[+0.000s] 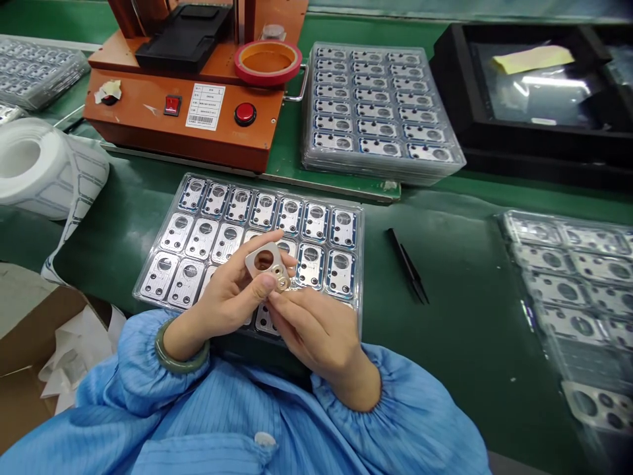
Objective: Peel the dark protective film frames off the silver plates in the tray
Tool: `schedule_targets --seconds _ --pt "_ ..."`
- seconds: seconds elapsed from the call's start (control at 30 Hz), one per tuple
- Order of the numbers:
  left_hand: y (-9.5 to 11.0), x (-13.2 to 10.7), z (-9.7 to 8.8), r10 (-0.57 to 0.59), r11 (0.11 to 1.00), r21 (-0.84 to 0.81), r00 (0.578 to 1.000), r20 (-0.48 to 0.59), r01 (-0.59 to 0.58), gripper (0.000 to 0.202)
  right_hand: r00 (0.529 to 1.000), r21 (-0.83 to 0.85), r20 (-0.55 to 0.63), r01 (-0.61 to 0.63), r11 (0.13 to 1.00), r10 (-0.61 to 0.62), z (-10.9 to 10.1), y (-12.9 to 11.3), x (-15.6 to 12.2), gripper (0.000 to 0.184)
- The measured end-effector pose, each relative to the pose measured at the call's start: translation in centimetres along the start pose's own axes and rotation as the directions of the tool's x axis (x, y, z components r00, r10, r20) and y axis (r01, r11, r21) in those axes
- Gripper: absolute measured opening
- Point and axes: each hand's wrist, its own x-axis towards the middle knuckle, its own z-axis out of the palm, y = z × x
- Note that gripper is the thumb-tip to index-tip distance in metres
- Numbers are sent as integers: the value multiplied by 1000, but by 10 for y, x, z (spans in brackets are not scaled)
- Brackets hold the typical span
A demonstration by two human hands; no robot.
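Observation:
My left hand and my right hand meet above a clear plastic tray. Between them is a small silver metal plate with a round hole and a gold-coloured rim. My left thumb and fingers grip it, and my right fingertips pinch its lower corner. The tray holds rows of flat silver metal parts with blue borders, and my hands hide some of them. Black tweezers lie on the green mat to the right of the tray, out of reach of my fingers.
An orange machine with a red switch and button stands ahead. Stacked trays of parts lie beyond and at both sides. A white label roll is at left, above a cardboard box. A black framed glass panel sits at back right.

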Motion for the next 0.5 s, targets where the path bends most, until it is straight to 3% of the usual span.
schedule_targets --seconds 0.2,0.5 --pt "-3 -2 -2 -28 999 -15 999 -17 28 50 995 107 -25 -94 990 97 0 -1 1 34" --pt "-10 -2 -4 31 1000 -4 1000 -6 -31 56 993 156 -46 -101 983 109 0 -1 4 32"
